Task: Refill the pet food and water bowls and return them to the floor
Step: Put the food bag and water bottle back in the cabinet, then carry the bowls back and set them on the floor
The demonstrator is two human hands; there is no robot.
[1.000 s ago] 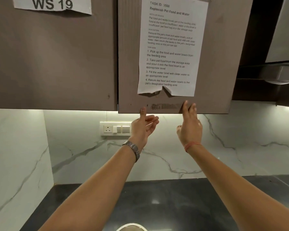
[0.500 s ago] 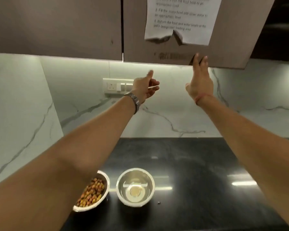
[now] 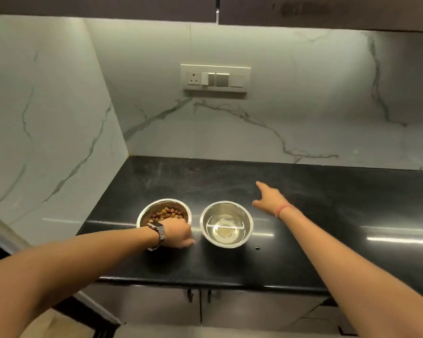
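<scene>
The left hand (image 3: 178, 232) is closing its grip on the near rim of the food bowl (image 3: 164, 214), seemingly for lifting; the right hand (image 3: 269, 198), fingers spread, is hovering just beyond the water bowl (image 3: 226, 224) on the worktop (image 3: 315, 215).

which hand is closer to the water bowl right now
Right, narrowly. The right hand hovers open just beyond the water bowl's right rim. The left hand is at the food bowl's near rim, just left of it.
</scene>
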